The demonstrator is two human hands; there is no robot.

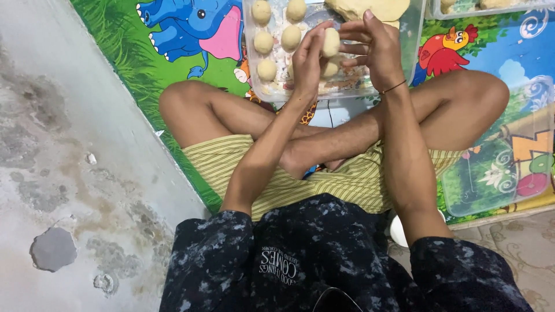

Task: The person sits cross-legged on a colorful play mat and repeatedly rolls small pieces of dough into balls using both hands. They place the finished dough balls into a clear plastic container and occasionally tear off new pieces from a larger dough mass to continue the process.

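Observation:
I sit cross-legged on a colourful animal-print mat (pixel 191 34). My left hand (pixel 307 58) and my right hand (pixel 376 49) press a pale dough ball (pixel 330 41) between them, above a clear plastic tray (pixel 404 52). Several round dough balls (pixel 264 41) lie in rows in the floured tray. A larger lump of dough (pixel 370 8) rests at the tray's far end. A thin thread band circles my right wrist.
A clear plastic lid (pixel 497 167) lies on the mat by my right knee. A second clear container (pixel 491 7) with dough pieces sits at the top right. A stained concrete floor (pixel 63 173) stretches to my left. A white bowl rim (pixel 398 231) shows near my right elbow.

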